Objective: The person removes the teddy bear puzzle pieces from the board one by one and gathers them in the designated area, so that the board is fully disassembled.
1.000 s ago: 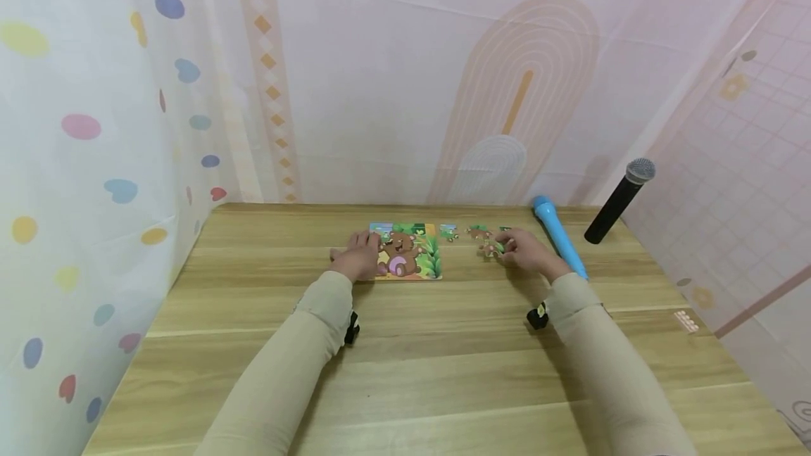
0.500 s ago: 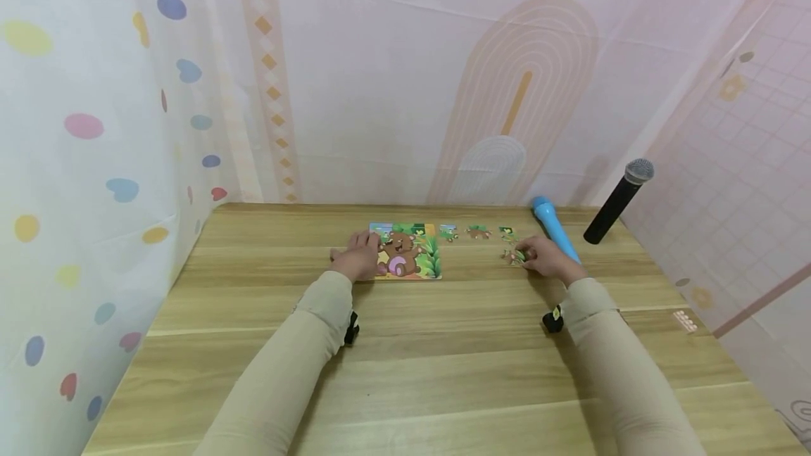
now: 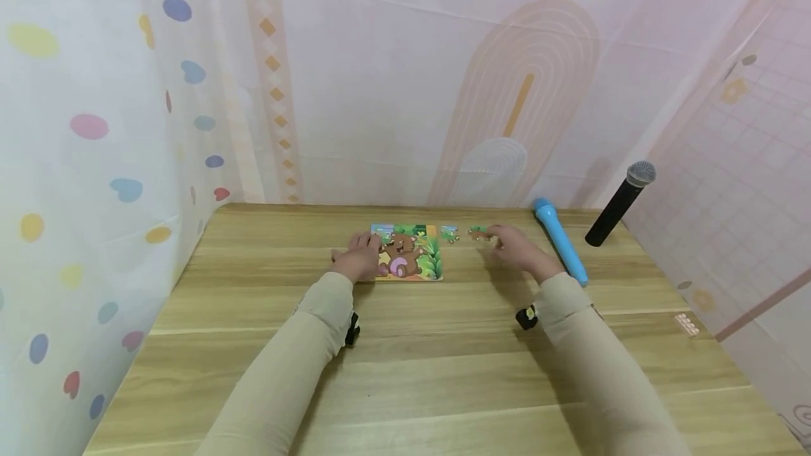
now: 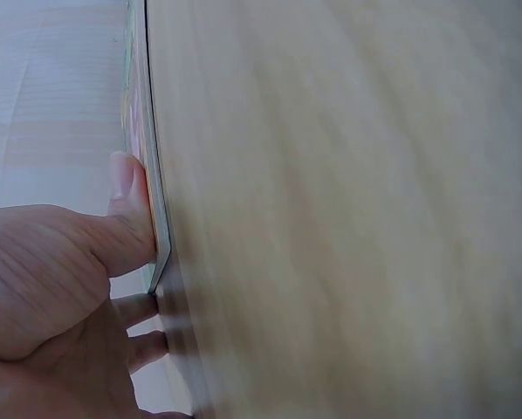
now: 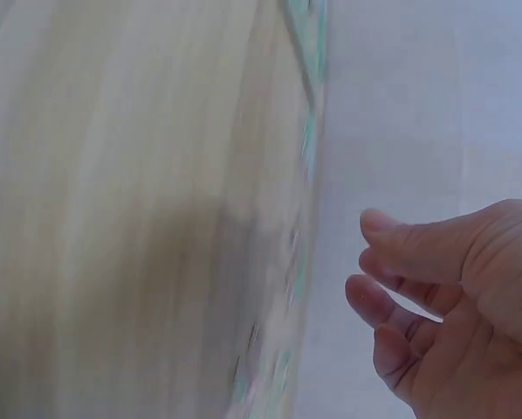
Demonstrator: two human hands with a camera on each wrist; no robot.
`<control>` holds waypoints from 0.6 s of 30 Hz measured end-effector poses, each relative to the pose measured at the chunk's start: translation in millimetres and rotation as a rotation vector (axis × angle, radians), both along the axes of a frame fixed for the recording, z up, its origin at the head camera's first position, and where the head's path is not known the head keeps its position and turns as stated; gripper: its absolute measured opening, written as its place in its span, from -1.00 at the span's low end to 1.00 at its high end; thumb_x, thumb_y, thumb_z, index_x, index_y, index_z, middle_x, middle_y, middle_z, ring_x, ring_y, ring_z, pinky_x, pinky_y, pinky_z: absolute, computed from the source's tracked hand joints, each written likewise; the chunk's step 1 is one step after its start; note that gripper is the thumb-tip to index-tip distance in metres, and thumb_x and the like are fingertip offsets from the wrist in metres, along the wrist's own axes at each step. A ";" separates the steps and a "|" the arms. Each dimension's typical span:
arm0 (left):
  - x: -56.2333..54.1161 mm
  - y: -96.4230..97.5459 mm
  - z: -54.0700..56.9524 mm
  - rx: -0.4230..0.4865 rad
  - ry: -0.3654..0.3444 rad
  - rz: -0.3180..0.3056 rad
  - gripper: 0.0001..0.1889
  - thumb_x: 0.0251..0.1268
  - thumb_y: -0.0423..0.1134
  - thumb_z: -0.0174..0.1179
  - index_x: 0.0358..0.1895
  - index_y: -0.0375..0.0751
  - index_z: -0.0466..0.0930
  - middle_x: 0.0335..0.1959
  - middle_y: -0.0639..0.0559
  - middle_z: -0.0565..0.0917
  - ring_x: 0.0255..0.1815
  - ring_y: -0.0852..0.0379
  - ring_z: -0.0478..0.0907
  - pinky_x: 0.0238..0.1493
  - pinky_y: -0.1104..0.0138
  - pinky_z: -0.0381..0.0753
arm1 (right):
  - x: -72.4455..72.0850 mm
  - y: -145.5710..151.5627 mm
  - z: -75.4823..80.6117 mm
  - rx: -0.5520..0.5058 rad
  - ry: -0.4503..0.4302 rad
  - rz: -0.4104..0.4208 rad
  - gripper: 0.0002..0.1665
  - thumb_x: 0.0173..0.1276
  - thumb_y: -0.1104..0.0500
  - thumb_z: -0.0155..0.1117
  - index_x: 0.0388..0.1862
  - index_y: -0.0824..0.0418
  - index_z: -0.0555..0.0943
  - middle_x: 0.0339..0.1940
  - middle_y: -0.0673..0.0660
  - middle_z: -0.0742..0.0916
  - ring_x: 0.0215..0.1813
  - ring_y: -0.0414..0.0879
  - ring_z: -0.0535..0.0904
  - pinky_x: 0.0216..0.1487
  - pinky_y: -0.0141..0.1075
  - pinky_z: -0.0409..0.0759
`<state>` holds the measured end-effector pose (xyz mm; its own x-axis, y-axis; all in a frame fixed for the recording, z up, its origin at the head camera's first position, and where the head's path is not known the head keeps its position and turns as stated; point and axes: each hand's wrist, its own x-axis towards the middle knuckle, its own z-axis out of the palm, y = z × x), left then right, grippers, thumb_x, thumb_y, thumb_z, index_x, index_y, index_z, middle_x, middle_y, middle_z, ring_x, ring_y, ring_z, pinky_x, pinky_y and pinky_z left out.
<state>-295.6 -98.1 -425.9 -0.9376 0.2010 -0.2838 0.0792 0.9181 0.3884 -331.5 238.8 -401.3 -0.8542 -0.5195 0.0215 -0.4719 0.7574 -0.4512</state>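
A jigsaw puzzle board (image 3: 405, 259) with a brown bear picture lies flat on the table, its left part covered by my left hand (image 3: 357, 257). In the left wrist view, that hand's thumb (image 4: 132, 209) rests on the board by its near corner, while the other fingers reach down to the table beside it. My right hand (image 3: 514, 248) hovers at the loose pieces on the right. Its fingers and thumb are bent with a gap between them, and nothing shows in them in the right wrist view. Beneath its fingertips is a brown-green puzzle piece (image 3: 476, 233); another piece (image 3: 449, 232) lies nearer the board.
A blue toy microphone (image 3: 560, 239) lies right of my right hand. Beyond it a black microphone (image 3: 614, 213) with a silver mesh head stands upright. A patterned curtain (image 3: 380, 90) hangs behind the table (image 3: 412, 371).
My right hand carried a puzzle piece to the right, let go of it, then came back left and up over the loose pieces. The left hand stays on the board.
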 end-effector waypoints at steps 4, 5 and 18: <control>-1.0 0.2 -0.1 -0.006 -0.002 -0.001 -0.54 0.54 -0.08 0.14 0.32 -0.18 0.27 0.66 -0.23 -0.13 0.66 -0.21 -0.29 0.37 -0.47 -0.10 | -2.5 -35.9 1.8 -0.025 -0.007 0.066 -0.53 0.41 0.41 0.27 0.27 0.52 0.51 0.21 0.42 0.64 0.00 0.19 0.65 0.05 -0.02 0.63; -1.5 0.2 -0.3 -0.007 -0.005 -0.001 -0.52 0.55 -0.09 0.14 0.35 -0.19 0.26 0.66 -0.24 -0.14 0.66 -0.22 -0.30 0.37 -0.47 -0.11 | -2.9 -44.6 1.9 -0.020 -0.020 0.068 -0.52 0.42 0.40 0.28 0.28 0.51 0.51 0.21 0.40 0.64 0.02 0.17 0.65 0.06 -0.04 0.64; -3.4 -0.4 -4.7 -0.008 0.006 -0.008 -0.46 0.56 -0.08 0.12 0.41 -0.23 0.20 0.66 -0.26 -0.14 0.66 -0.21 -0.30 0.36 -0.49 -0.12 | -9.9 -136.0 -19.0 0.007 -0.179 0.100 -0.41 0.46 0.30 0.30 0.42 0.37 0.42 0.28 0.28 0.61 0.17 0.08 0.60 0.13 -0.13 0.61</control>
<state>-299.0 -98.5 -430.6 -0.9374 0.2068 -0.2801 0.0892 0.9203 0.3810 -341.3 102.8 -420.3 -0.7882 -0.6016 -0.1298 -0.4579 0.7142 -0.5294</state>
